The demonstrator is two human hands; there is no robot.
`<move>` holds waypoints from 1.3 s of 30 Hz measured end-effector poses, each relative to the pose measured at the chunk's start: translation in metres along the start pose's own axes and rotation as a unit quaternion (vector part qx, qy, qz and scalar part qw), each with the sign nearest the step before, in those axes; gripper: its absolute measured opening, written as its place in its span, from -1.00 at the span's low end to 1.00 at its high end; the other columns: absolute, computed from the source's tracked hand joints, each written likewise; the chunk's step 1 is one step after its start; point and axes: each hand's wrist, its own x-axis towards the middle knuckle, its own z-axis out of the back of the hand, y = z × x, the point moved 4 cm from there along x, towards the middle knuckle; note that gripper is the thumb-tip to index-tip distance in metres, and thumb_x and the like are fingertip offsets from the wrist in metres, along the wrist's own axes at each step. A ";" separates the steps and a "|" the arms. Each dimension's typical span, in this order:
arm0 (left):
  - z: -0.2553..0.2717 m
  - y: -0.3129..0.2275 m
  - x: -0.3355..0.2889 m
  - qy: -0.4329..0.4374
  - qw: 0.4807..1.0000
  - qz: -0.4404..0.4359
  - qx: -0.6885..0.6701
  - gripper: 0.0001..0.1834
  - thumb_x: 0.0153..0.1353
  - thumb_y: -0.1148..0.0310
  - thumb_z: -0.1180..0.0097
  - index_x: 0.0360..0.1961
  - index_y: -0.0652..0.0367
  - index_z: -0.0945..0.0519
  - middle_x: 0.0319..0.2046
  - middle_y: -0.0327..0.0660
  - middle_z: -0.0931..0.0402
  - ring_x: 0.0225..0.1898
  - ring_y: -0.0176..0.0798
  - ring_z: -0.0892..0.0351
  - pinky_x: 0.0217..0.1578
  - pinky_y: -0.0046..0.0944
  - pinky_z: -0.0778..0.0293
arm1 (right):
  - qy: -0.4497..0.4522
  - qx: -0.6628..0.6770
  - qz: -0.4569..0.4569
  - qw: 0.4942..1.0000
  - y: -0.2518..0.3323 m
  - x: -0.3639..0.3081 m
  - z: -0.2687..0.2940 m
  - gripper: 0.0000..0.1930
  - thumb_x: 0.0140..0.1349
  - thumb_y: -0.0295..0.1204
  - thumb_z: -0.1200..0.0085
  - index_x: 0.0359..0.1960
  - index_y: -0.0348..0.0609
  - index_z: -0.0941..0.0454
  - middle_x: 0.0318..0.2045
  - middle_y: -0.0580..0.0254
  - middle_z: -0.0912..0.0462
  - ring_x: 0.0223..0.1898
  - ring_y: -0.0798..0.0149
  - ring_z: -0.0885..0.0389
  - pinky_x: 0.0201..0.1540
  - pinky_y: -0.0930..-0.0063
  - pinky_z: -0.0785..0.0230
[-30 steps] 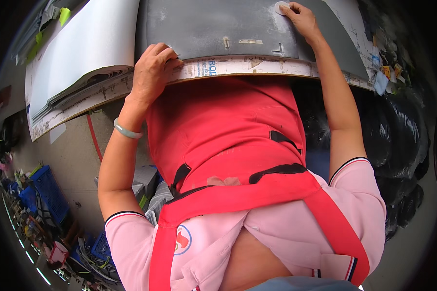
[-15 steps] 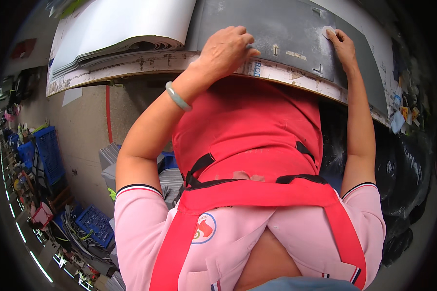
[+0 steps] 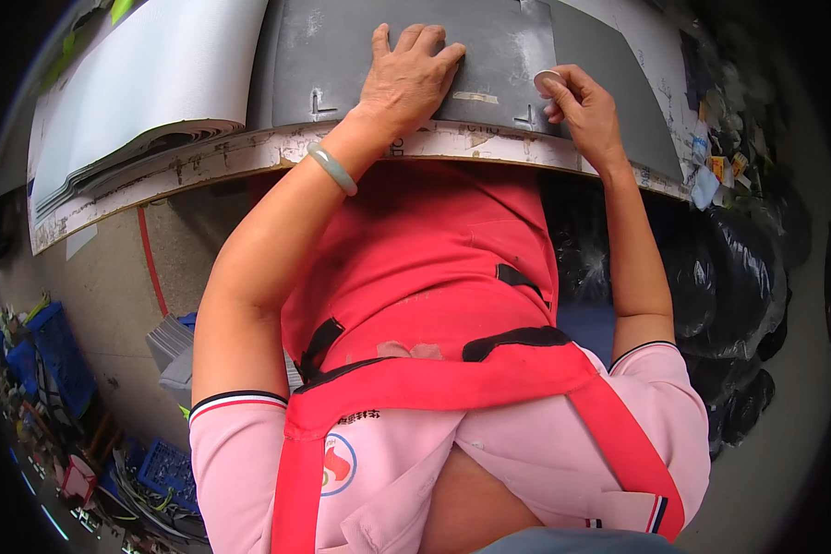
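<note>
A dark grey template board with L-shaped corner slots and white powdery smudges lies on the worktable. Under its right side a grey sheet sticks out. My left hand, with a pale green bangle at the wrist, rests open on the board, fingers spread. In my right hand a white round disc is pinched between thumb and fingers. That hand hovers by the board's right edge, near the near-right slot. A strip of beige tape sticks to the board between my hands.
A thick stack of white sheets with curled edges lies at the left of the worktable. Black plastic bags stand below on the right. Blue crates and clutter sit on the floor at left.
My left hand has flattened out on the board with its fingers spread. My right hand has come nearer along the board's right edge, still pinching the disc. The whole view has shifted.
</note>
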 end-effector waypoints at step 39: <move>-0.010 -0.001 0.005 0.041 0.998 0.045 -0.016 -0.72 0.35 0.21 -0.08 0.06 -0.13 -0.59 0.08 -0.20 -0.45 0.26 -0.10 -0.37 0.26 0.52 -0.12 | -0.063 -0.141 0.073 0.985 -0.018 0.088 0.020 -0.79 0.29 -0.29 -0.19 -0.23 -0.17 -0.71 -0.48 0.36 -0.67 -0.43 0.50 -0.58 -0.27 0.48 -0.44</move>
